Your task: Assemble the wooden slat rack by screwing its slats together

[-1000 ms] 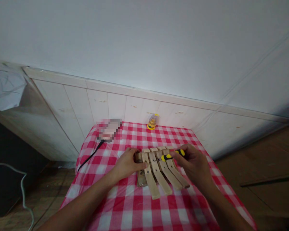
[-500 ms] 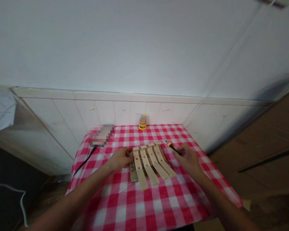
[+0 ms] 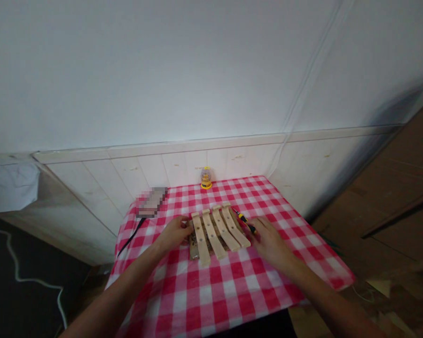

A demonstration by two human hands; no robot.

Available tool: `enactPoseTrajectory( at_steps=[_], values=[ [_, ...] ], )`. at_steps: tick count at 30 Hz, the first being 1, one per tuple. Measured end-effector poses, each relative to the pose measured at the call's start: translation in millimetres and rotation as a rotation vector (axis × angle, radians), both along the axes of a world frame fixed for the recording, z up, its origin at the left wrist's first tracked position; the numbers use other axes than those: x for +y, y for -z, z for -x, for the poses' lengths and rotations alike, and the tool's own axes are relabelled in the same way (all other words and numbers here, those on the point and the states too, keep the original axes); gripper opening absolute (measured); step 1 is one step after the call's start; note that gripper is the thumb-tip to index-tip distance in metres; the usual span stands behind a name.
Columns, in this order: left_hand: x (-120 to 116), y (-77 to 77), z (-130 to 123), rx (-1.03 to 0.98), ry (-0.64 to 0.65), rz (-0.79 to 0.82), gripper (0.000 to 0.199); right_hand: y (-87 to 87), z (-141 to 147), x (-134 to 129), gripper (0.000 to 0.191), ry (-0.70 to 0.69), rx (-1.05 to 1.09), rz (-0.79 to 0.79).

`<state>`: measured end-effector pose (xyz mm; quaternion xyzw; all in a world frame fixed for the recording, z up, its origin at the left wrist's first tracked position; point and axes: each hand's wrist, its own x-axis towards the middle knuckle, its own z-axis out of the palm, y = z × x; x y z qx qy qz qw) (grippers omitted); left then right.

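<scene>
A board with several curved pale wooden strips lies on the checked cloth before me. Small round holes or screw heads dot the strips. My left hand grips the board's left edge, thumb and fingers closed on it. At the board's right side, my right hand holds a yellow-and-black screwdriver, its tip pointing up and left near the rightmost strip. Whether the right hand also touches the board I cannot tell.
A clear case with a yellow cap and base, bits inside, stands at the table's back edge by the wall. A blurred-out flat object with a black strap lies at the back left. Red-and-white checked cloth covers the table.
My right hand has lowered the screwdriver and brought it left, close against the board's right side. The left hand keeps its hold on the board. The camera view has tilted slightly.
</scene>
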<state>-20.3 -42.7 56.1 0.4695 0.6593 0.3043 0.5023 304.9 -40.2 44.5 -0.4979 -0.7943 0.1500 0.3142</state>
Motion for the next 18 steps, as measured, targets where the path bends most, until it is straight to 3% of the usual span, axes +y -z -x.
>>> enactPoseTrajectory(
  at_steps=[4, 6, 11, 15, 18],
  values=[
    [5.2, 4.6, -1.3, -0.067, -0.018, 0.004, 0.031, -3.2, 7.2, -20.9, 0.041, -0.128, 0.255, 0.17],
    [6.9, 6.1, -1.7, -0.107, -0.015, 0.011, 0.029, -2.1, 11.2, -24.7, 0.038, -0.165, 0.357, 0.203],
    [3.6, 2.4, -5.7, -0.267, 0.008, 0.056, 0.014, -5.1, 15.6, -22.7, 0.026, -0.127, 0.426, 0.114],
    [-5.7, -6.6, -6.9, -0.398, -0.035, 0.064, 0.015, -21.1, 20.1, -17.1, 0.013, -0.092, 0.558, 0.184],
    [-17.3, -13.6, -6.0, -0.45, -0.073, 0.067, 0.016, -34.3, 27.5, -5.9, 0.019, -0.093, 0.631, 0.21]
  ],
)
